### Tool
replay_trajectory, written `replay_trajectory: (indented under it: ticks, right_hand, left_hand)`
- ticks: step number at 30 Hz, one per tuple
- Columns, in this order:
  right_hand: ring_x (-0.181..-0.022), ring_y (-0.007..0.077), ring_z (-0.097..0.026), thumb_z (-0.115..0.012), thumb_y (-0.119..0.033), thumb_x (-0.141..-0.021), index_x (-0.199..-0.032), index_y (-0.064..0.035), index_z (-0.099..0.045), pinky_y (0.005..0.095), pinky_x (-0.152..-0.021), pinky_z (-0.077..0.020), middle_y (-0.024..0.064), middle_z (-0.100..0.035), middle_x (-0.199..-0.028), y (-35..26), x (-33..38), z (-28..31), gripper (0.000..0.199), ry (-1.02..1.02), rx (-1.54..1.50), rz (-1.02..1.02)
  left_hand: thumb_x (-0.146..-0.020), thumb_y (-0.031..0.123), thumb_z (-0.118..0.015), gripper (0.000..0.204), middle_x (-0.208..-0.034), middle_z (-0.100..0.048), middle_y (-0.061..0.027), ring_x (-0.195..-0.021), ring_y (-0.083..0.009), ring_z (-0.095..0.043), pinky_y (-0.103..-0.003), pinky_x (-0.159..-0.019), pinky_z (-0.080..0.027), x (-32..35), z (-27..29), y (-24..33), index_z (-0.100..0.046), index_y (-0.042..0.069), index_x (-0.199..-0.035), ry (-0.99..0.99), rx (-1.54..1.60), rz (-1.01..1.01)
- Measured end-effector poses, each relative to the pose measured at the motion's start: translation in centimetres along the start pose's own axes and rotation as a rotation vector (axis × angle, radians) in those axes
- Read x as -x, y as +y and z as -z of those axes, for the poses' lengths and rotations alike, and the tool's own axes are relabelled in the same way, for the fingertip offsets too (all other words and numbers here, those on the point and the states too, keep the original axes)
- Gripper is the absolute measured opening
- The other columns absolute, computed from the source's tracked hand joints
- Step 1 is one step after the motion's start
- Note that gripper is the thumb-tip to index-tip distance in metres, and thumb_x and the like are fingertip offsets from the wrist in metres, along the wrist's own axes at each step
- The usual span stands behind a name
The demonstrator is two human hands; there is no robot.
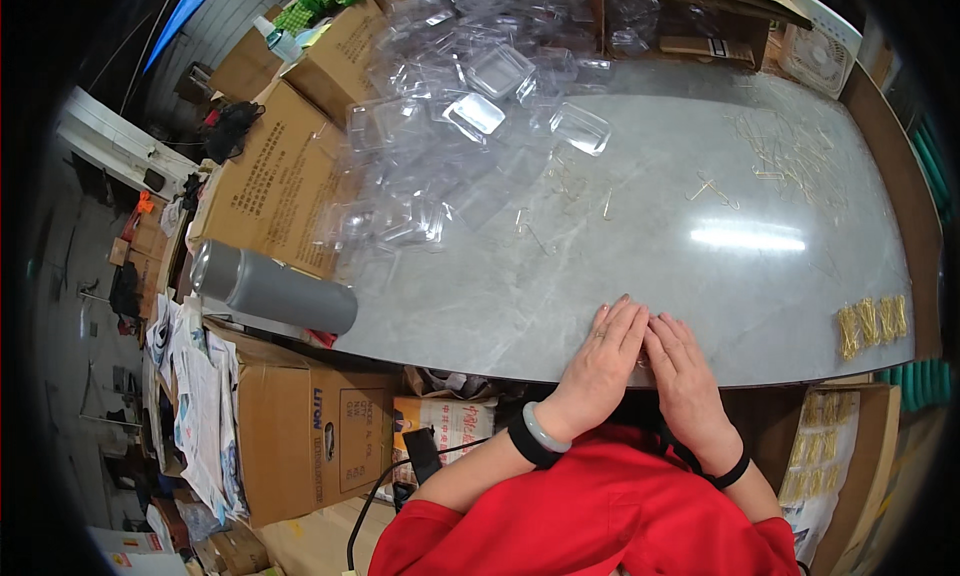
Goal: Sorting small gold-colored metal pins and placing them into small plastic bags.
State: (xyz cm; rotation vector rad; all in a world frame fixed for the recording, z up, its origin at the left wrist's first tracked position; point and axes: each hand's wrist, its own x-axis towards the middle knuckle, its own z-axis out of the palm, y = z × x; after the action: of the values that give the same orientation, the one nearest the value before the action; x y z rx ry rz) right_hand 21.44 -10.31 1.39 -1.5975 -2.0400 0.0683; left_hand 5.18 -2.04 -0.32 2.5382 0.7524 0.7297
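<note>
Down at the near edge of the grey marble-look table [620, 246], both hands lie flat, side by side and touching. The left hand [605, 351] has its fingers stretched out and pressed palm-down on the tabletop, a ring on one finger and a pale bangle [543, 431] at the wrist. The right hand [680, 366] is flat too, fingers straight and close together, a dark band on its wrist. Neither hand grasps anything that shows; whether something small lies beneath the palms I cannot tell. Well beyond the hands, a heap of clear plastic blister trays [450, 126] covers the far left of the table. Thin gold wire clips [712, 189] are scattered across the far right, and bundled gold clips [872, 323] sit near the right edge. A grey cylinder [272, 288] lies at the table's left edge, against cardboard boxes [280, 186].
</note>
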Motion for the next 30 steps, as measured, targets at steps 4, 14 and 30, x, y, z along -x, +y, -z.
replay_trajectory:
  ticks: [4, 14, 30]
  right_hand:
    - [-0.131, 0.0386, -0.055, -0.056, 0.006, -0.086, -0.133, 0.005, -0.057, 0.0489, -0.114, -0.0435, 0.0197, -0.058, -0.137, 0.9, -0.6, 0.2, 0.046, 0.007, -0.018, 0.0]
    - [-0.124, 0.0346, -0.061, -0.057, 0.006, -0.086, -0.123, -0.0015, -0.065, 0.0456, -0.109, -0.0475, 0.0118, -0.066, -0.127, 2.6, -1.4, 0.6, 0.039, 0.158, -0.053, -0.01]
    - [-0.123, 0.0382, -0.057, -0.056, 0.005, -0.084, -0.127, 0.0001, -0.061, 0.0444, -0.107, -0.0472, 0.0178, -0.062, -0.125, 2.9, -0.8, 0.7, 0.044, 0.11, -0.143, -0.033]
  left_hand:
    - [-0.096, 0.004, -0.058, 0.052, -0.144, -0.049, -0.0278, -0.139, -0.0429, -0.045, -0.047, -0.118, -0.038, -0.3, 3.5, -0.9, -0.045, -0.007, -0.145, -0.095, 0.243, 0.175]
    - [-0.098, 0.02, -0.065, 0.032, -0.077, -0.067, -0.0163, -0.057, -0.0254, -0.069, -0.035, -0.05, -0.06, -5.3, 17.1, -18.1, -0.064, -0.011, -0.096, 0.221, 0.47, 1.256]
    - [-0.1, 0.003, -0.059, 0.009, -0.116, -0.067, -0.0245, -0.107, -0.0376, -0.071, -0.044, -0.075, -0.067, 4.6, 9.8, -1.2, -0.056, 0.001, -0.091, 0.136, 1.36, 0.99]
